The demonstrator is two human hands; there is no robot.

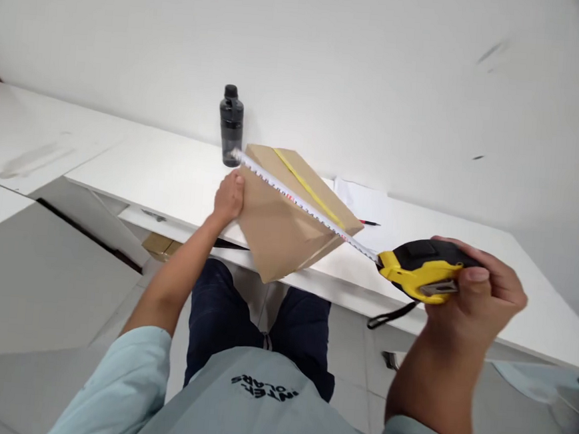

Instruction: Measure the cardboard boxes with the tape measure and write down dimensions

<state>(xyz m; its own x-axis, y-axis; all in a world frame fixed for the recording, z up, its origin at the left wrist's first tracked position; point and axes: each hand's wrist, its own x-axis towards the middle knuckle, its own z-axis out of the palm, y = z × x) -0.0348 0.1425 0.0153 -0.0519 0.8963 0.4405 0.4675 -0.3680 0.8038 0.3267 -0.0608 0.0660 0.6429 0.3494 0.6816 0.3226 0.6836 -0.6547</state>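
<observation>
A brown cardboard box [269, 222] with a yellow strip across its top is tilted at the front of the white table. My left hand [229, 197] is closed against the box's left edge, its fingertips partly hidden. On the right, my right hand [482, 286] is wrapped round a yellow and black tape measure [423, 271], thumb on its side. Its pulled-out blade [314, 212] runs slantwise over the box, and the free end reaches past the box's far left corner. A black wrist strap [392, 315] dangles from the tape measure's case.
Against the wall stands a dark water bottle [231, 129], close to the blade's end. White paper [358, 199] and a red and black pen [370, 223] lie behind the box on the white table [173, 168]. Below the table is another cardboard box [159, 245].
</observation>
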